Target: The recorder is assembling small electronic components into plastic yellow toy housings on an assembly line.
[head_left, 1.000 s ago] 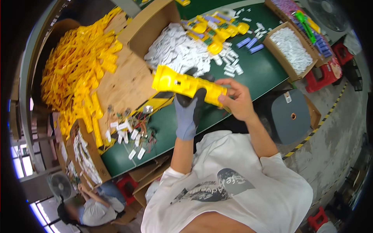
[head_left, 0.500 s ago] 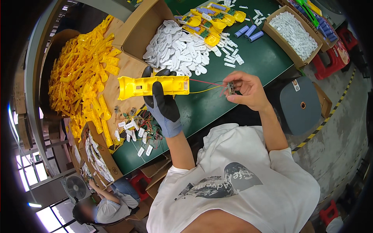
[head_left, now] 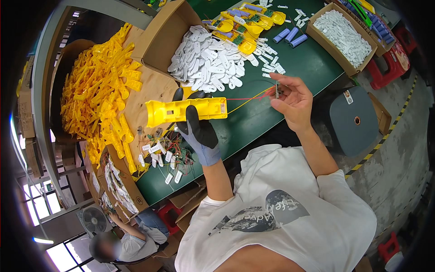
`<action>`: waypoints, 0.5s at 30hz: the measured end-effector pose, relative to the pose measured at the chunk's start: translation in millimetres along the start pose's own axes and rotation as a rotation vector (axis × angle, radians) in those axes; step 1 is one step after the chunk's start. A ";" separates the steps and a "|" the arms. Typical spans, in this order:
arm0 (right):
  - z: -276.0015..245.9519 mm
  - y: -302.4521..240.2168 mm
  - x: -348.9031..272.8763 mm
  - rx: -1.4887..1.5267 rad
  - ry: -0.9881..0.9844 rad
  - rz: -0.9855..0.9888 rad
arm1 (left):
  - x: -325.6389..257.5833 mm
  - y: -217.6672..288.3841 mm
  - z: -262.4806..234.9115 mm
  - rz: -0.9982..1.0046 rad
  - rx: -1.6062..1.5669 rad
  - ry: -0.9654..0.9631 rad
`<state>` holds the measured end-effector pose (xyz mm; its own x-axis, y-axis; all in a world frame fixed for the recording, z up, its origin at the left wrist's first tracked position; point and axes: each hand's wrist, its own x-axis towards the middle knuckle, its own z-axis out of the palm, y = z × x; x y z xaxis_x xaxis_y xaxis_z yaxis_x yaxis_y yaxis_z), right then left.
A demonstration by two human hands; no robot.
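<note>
Left hand (head_left: pixel 201 133), gloved grey/black: grip wrapped round the yellow housing (head_left: pixel 208 108), thumb across the near side, fingers behind. Housing sits mid-frame, lying roughly crosswise, lifted above the worktop (head_left: pixel 238 132). Hold is near the middle, probably for balance; both ends stay clear.

Right hand (head_left: pixel 297 102), bare: grip pinching a small circuit board (head_left: pixel 277 89) edge-on between thumb and fingers, right of the housing. Fingertip hold looks chosen for fine control of a small part. Bare skin likely helps feel there.

Red and yellow leads (head_left: pixel 247 99) span the gap from the housing's right end to the board. Hands are apart about as far as the leads let them be, I'd guess; red sags little.

Around: white plastic pieces (head_left: pixel 206 63) spill from a tipped carton (head_left: pixel 165 38), upper centre, likely tipped for easy reach. Yellow parts heap (head_left: pixel 97 97), upper left. Wired modules (head_left: pixel 168 156) in a tangle, left of the gloved wrist. Yellow assemblies (head_left: pixel 247 29) with green boards grouped at top centre, purple cells (head_left: pixel 292 35) just beside, probably sorted by kind. Co-worker (head_left: pixel 138 245) sits lower left.
</note>
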<state>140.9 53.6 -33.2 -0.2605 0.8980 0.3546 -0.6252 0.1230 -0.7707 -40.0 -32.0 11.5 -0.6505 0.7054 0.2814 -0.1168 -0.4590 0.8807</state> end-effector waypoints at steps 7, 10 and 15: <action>-9.0 -4.6 -0.8 0.483 -0.248 0.263 | 10.0 -25.0 -20.9 -0.204 -0.182 0.036; -13.9 -3.7 1.7 0.412 -0.330 0.399 | 15.3 -27.8 -25.0 -0.278 -0.261 -0.003; -11.4 -5.8 5.8 0.026 -0.238 0.407 | 19.0 -19.9 -20.8 -0.113 -0.302 0.109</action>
<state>151.4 62.9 -32.7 -0.6476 0.7489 0.1404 -0.4546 -0.2319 -0.8600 -65.6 -20.7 -8.5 -0.6950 0.7068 0.1319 -0.3989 -0.5317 0.7471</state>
